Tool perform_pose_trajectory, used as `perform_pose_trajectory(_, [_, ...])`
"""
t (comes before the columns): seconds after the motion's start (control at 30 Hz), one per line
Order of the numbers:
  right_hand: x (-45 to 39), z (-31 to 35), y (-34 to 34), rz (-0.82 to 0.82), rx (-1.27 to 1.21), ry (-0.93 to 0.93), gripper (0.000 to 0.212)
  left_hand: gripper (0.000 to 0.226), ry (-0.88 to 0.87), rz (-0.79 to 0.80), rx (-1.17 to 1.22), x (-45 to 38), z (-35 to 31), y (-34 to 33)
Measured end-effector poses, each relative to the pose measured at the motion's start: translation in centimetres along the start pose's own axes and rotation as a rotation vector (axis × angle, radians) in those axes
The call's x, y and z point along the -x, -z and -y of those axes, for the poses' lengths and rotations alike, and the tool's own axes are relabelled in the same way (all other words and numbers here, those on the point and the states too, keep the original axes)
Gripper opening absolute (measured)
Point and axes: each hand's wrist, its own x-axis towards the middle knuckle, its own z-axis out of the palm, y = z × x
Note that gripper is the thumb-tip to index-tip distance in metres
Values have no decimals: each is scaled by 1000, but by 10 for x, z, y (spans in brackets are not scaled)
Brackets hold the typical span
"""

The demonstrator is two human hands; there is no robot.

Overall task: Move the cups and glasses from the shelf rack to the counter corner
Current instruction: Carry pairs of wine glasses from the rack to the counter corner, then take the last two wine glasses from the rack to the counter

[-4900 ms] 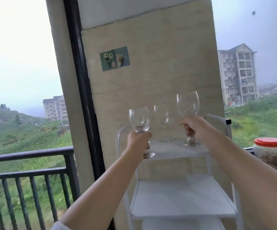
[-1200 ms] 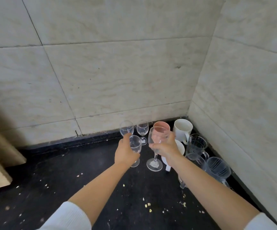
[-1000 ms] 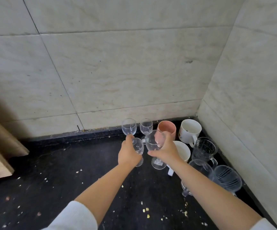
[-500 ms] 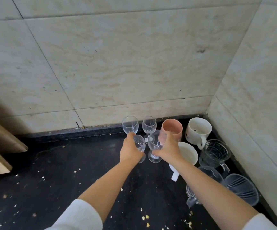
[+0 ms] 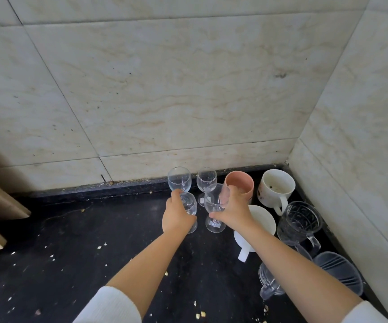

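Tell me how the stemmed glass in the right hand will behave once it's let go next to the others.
The right hand holds a clear stemmed glass: thin-walled, probably fragile. Its wide bowl over a small foot looks top-heavy, so a nudge may tip it. Two wine glasses stand close behind, so it could clink against them.

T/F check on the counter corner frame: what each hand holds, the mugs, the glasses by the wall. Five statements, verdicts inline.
1. Each hand holds a stemmed glass: the left hand holds the left glass, the right hand holds the right glass. True.
2. The pink cup lies on its side. False: it stands upright.
3. Two more stemmed glasses stand by the back wall. True.
4. The counter is white. False: it is black, with crumbs.
5. The white mug in the corner is upside down. False: its mouth faces up.
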Motion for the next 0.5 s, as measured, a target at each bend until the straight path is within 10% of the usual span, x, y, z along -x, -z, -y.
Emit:
perform_pose_trajectory(0.3, [11,12,13,58,101,6,95,91,-22,117,-113,13,-9,13])
perform_pose_trajectory(0.5, [19,58,33,-13,359,158,49,36,-219,17,-468,41,-13,58])
